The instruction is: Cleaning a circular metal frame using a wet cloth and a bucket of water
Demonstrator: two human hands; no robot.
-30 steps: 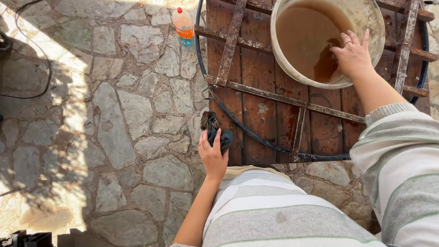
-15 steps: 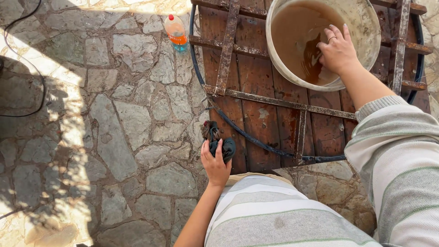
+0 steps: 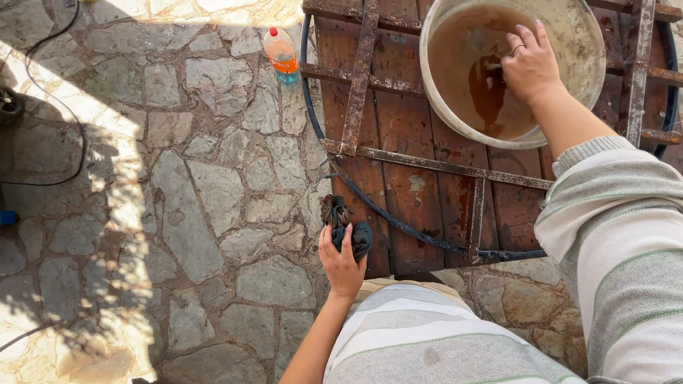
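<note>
Two hands are ours. Our left hand [image 3: 341, 259] closes its grip around a crumpled dark cloth [image 3: 347, 226] at the near edge of the round, rust-framed wooden tabletop [image 3: 398, 135], at about 6 o'clock in view. Our right hand [image 3: 530, 67] reaches into the pale round plastic bucket [image 3: 590, 43] at 1 o'clock, fingers [image 3: 519, 39] loosely spread and dipping toward the muddy brown water [image 3: 462, 64]; we cannot tell whether it grips anything below the surface. A clear plastic bottle with a red cap and orange label [image 3: 281, 55] lies on the stone paving [image 3: 192, 199] at 11 o'clock, just beside the tabletop's rim.
</note>
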